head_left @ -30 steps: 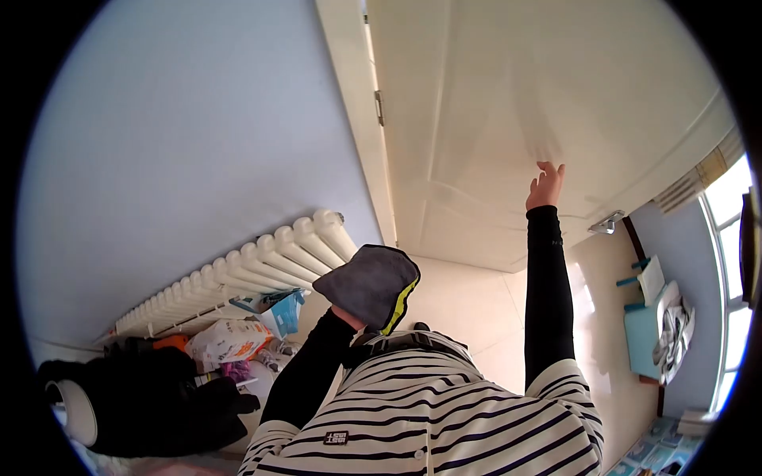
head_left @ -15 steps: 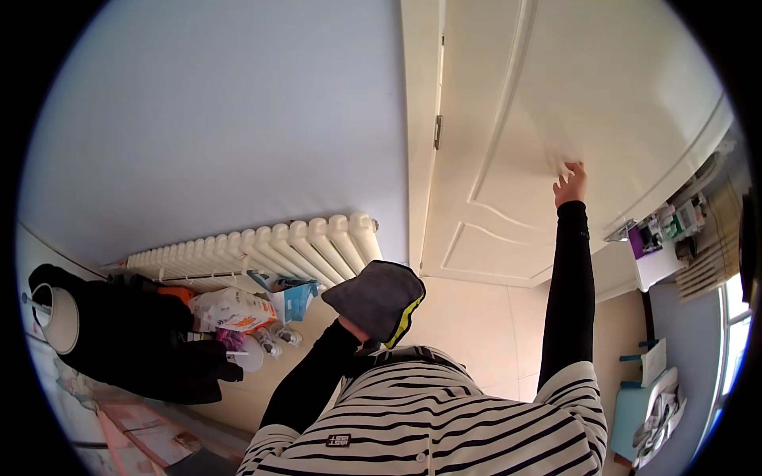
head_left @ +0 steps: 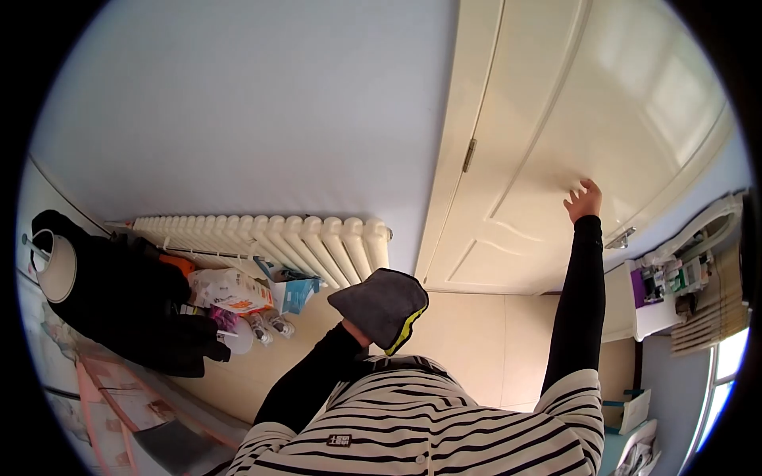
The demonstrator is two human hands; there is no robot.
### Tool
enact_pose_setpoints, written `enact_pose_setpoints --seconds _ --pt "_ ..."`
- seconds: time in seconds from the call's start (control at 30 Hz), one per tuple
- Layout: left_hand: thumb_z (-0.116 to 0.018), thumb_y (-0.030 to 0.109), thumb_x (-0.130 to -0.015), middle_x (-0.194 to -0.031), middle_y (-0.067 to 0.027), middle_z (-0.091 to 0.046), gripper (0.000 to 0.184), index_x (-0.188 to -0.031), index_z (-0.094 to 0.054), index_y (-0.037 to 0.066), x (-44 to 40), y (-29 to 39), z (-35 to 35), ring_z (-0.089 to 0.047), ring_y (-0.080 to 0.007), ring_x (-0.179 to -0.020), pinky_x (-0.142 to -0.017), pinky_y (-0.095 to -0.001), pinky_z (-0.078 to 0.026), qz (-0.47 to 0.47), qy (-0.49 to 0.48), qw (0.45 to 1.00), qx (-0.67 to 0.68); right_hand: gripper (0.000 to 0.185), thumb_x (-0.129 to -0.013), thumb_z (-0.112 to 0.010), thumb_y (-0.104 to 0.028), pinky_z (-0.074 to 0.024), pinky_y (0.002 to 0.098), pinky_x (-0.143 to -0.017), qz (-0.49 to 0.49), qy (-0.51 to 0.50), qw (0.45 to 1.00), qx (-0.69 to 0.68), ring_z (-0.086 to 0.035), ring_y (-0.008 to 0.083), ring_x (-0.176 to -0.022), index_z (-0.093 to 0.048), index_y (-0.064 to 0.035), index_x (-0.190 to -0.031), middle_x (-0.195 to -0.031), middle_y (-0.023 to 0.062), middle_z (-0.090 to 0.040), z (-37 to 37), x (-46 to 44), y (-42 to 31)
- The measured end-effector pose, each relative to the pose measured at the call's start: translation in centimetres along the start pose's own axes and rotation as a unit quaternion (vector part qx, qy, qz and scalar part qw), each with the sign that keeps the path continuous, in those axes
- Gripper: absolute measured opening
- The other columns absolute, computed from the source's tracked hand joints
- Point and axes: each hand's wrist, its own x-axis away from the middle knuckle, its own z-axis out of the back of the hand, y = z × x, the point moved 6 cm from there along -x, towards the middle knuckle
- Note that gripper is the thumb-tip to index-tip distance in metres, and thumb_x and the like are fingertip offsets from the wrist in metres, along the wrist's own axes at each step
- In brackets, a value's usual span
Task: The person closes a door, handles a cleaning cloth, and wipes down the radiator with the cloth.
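My left hand [head_left: 356,333] is closed on a dark grey cleaning cloth [head_left: 379,305] with a yellow-green underside and black edging, held in front of my waist. Most of its fingers are hidden beneath the cloth. My right hand [head_left: 586,201] reaches forward to the cream panelled door [head_left: 532,178], its fingers spread and bent. The fingertips are at the door's surface; whether they press on it I cannot tell. Below and right of that hand sits the metal door handle [head_left: 621,238]. A hinge [head_left: 469,155] shows on the door's left side.
A cream radiator [head_left: 317,238] runs along the blue wall, with bags [head_left: 230,289] and shoes [head_left: 270,325] near it. Black clothing [head_left: 119,309] hangs at left. A white dressing table [head_left: 623,297] stands right of the door, and a pale tiled floor [head_left: 468,341] lies below.
The door has swung away from me towards its frame, my right hand following it. The view has turned slightly right. The cloth stays in my left hand.
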Motion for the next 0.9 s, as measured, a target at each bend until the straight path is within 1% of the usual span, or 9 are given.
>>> enact_pose_setpoints --seconds 0.2,0.4,0.43,0.6,0.67,0.73,0.77,0.83,0.9 --pt "-0.063 0.025 -0.076 -0.091 -0.0104 -0.066 0.021 -0.092 -0.066 0.011 -0.7 -0.9 0.2 -0.065 -0.0314 -0.087 -0.078 -0.0425 -0.051 -0.009 0.043 0.999 -0.008 0.092 -0.082 -0.058 -0.033 0.0035 0.0594 -0.119 -0.028 0.011 0.999 0.022 0.003 0.0396 -0.156 -0.013 -0.0121 -0.16 -0.169 0.017 0.009 -0.2 -2.9 0.1" --pt "-0.062 0.021 -0.07 -0.079 -0.0113 -0.061 0.015 -0.081 -0.061 0.011 -1.0 -0.9 -0.7 -0.062 -0.0322 -0.076 -0.069 -0.0426 -0.05 -0.027 0.061 0.998 0.017 0.081 -0.078 -0.06 -0.035 -0.0223 0.0522 -0.11 -0.037 -0.003 0.998 0.06 -0.036 0.0347 -0.14 -0.029 -0.0112 -0.149 -0.16 0.014 -0.021 0.6 -5.5 0.4" --pt "-0.062 0.019 -0.069 -0.078 -0.0108 -0.061 0.015 -0.081 -0.062 0.011 -1.0 -0.8 -0.3 -0.062 -0.0319 -0.076 -0.068 -0.0418 -0.05 -0.028 0.073 0.997 0.018 0.048 -0.081 -0.058 -0.036 -0.0339 0.0418 -0.081 -0.02 0.049 0.997 0.063 -0.051 0.0294 -0.116 -0.046 -0.0174 -0.123 -0.131 0.0076 -0.045 1.2 -5.9 0.7" --pt "-0.063 0.023 -0.07 -0.073 -0.0138 -0.058 0.016 -0.076 -0.058 0.009 0.3 -1.0 -1.7 -0.061 -0.0353 -0.072 -0.065 -0.0453 -0.048 -0.023 0.055 0.997 0.05 0.053 -0.083 -0.057 -0.04 -0.0363 0.0471 -0.088 0.002 0.077 0.996 0.04 -0.047 0.0299 -0.124 -0.045 -0.0172 -0.129 -0.135 0.0086 -0.044 3.2 -4.9 1.4" --pt "-0.063 0.023 -0.069 -0.073 -0.014 -0.058 0.015 -0.076 -0.058 0.01 1.4 -1.0 -1.5 -0.061 -0.0351 -0.072 -0.065 -0.0453 -0.048 -0.007 0.084 0.996 0.042 0.037 -0.086 -0.056 -0.041 -0.043 0.0422 -0.079 0.047 0.097 0.994 0.016 -0.057 0.0241 -0.106 -0.053 -0.0166 -0.113 -0.116 0.0064 -0.055 4.2 -2.8 3.0" --pt "-0.063 0.022 -0.069 -0.074 -0.0142 -0.058 0.015 -0.076 -0.058 0.009 2.2 -1.0 -0.3 -0.061 -0.0346 -0.073 -0.065 -0.0449 -0.049 0.016 0.074 0.997 0.029 0.022 -0.089 -0.055 -0.039 -0.0438 0.0331 -0.062 -0.009 -0.037 0.999 0.014 -0.057 0.0169 -0.077 -0.055 -0.0173 -0.091 -0.086 0.0006 -0.057 9.0 -6.0 9.0" --pt "-0.063 0.022 -0.069 -0.074 -0.0143 -0.058 0.015 -0.076 -0.059 0.009 2.8 -0.8 0.8 -0.062 -0.0343 -0.073 -0.066 -0.0446 -0.049 0.033 0.059 0.997 0.021 0.022 -0.093 -0.053 -0.035 -0.0403 0.0277 -0.052 0.016 0.037 0.999 0.009 -0.05 0.0129 -0.06 -0.05 -0.019 -0.078 -0.068 -0.0036 -0.049 6.5 -2.1 11.6" --pt "-0.064 0.023 -0.069 -0.075 -0.0141 -0.059 0.016 -0.077 -0.06 0.009 4.2 -1.1 1.4 -0.063 -0.034 -0.075 -0.067 -0.0446 -0.05 0.076 -0.018 0.997 -0.004 0.027 -0.098 -0.05 -0.039 -0.044 0.0312 -0.06 0.026 0.062 0.991 0.112 -0.055 0.0149 -0.067 -0.06 -0.0151 -0.09 -0.08 -0.001 -0.061 2.7 4.5 19.7" --pt "-0.064 0.022 -0.07 -0.075 -0.0138 -0.06 0.015 -0.077 -0.06 0.009 6.8 -2.0 1.3 -0.063 -0.034 -0.075 -0.067 -0.0443 -0.05 0.095 0.059 0.994 0.012 0.031 -0.101 -0.046 -0.038 -0.0487 0.0308 -0.065 -0.157 -0.08 0.978 0.116 -0.058 0.0164 -0.073 -0.059 -0.01 -0.095 -0.08 0.0017 -0.06 -3.7 13.3 27.1"
